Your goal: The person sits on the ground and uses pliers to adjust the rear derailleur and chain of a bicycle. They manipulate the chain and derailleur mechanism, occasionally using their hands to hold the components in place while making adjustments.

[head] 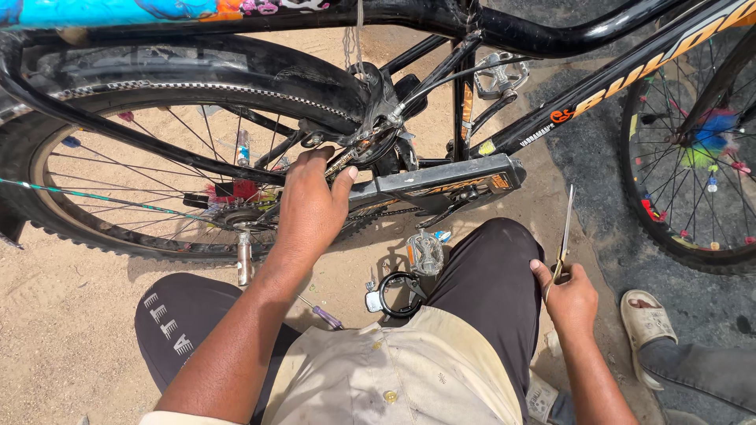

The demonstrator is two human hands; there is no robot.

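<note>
A black bicycle (551, 35) stands in front of me on sandy ground, rear wheel (118, 157) at the left. My left hand (311, 208) reaches to the frame by the rear brake and chain guard (441, 182), fingers curled around the stay. My right hand (571, 295) rests on my right knee and grips a thin metal tool, like pliers or scissors (565, 228), pointing up. A pedal (425, 253) hangs just above my knees.
A screwdriver with a purple handle (323, 315) and a small black ring-shaped part (394, 295) lie on the sand between my legs. Another person's sandalled foot (646, 323) stands at the right. A front wheel with coloured spoke beads (693, 142) is at the far right.
</note>
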